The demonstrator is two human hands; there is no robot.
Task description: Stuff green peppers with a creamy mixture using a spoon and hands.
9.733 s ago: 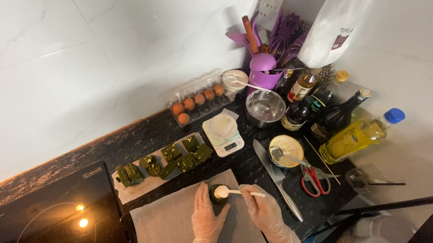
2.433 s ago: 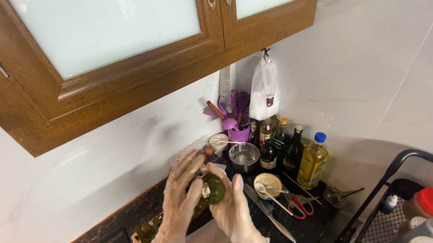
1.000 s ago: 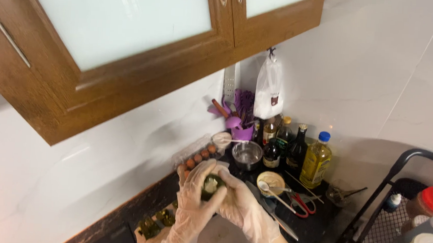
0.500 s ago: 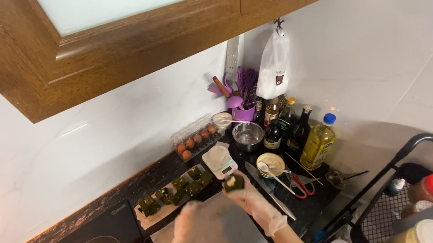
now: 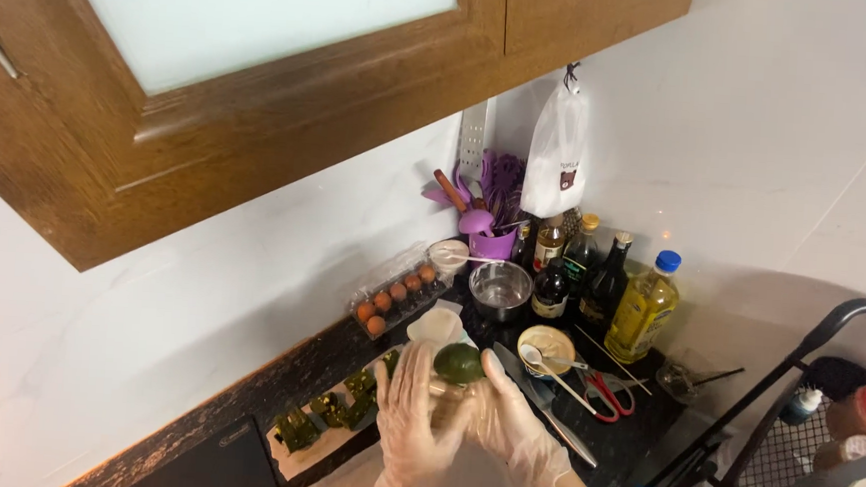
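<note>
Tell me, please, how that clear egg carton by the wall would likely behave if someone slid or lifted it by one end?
The clear egg carton looks like thin plastic, so it would probably flex if lifted by one end. Its lid seems open, so the brown eggs might roll out if tipped. On the dark counter it would likely slide easily.

Gloved hands (image 5: 462, 426) hide the green parcel's (image 5: 459, 362) lower half.

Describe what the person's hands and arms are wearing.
Both the left hand and the right hand wear thin, translucent, loose-fitting disposable gloves that wrinkle and end around the wrists. The right forearm beyond the glove is bare, with no sleeve, watch or jewellery in view. The left forearm is out of frame.
</note>
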